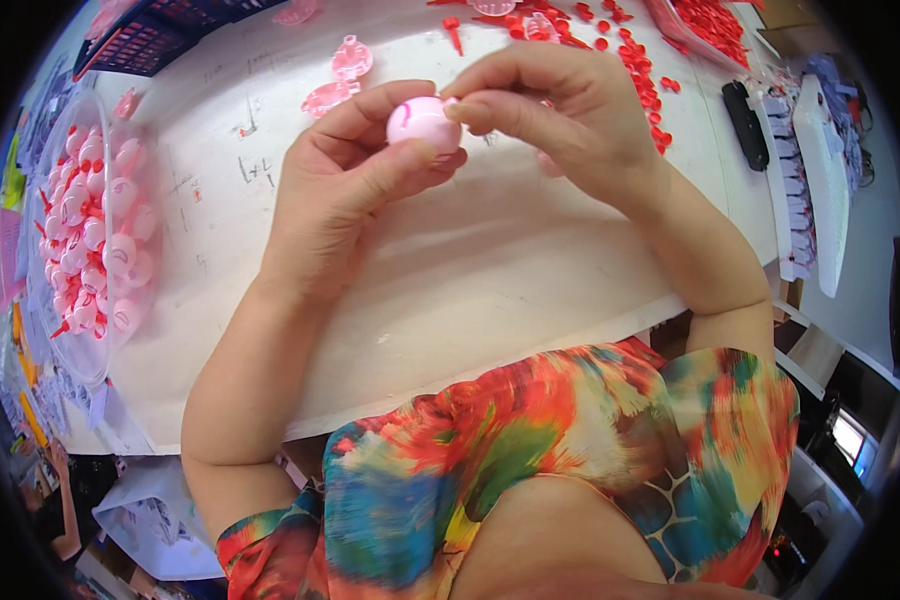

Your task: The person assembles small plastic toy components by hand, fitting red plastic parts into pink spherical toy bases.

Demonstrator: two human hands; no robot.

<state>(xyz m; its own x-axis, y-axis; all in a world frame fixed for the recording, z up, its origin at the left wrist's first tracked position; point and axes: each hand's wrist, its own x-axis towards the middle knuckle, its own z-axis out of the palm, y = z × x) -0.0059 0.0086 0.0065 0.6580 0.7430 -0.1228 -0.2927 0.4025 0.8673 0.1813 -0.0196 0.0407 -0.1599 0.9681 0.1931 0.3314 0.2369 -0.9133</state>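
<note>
Near the far middle of the table, my left hand point(335, 185) is closed round a small pink plastic ball point(418, 128) with a darker pink line on it. From the other side my right hand point(595, 130) pinches the ball's right end between thumb and forefinger. Those fingertips hide any small part there. Beyond my left hand lie open pink shell pieces point(350, 60), ribbed or slotted. Past my right hand, small red plastic pieces point(635, 65) are scattered, and one red peg point(453, 35) lies apart from them.
At the left stands a clear tub point(105, 345) of pink-and-white balls with red stems. A dark blue basket point(155, 45) is at the far left, a tray of red pieces point(710, 30) at the far right. A black cylindrical object point(745, 125) lies by the right edge.
</note>
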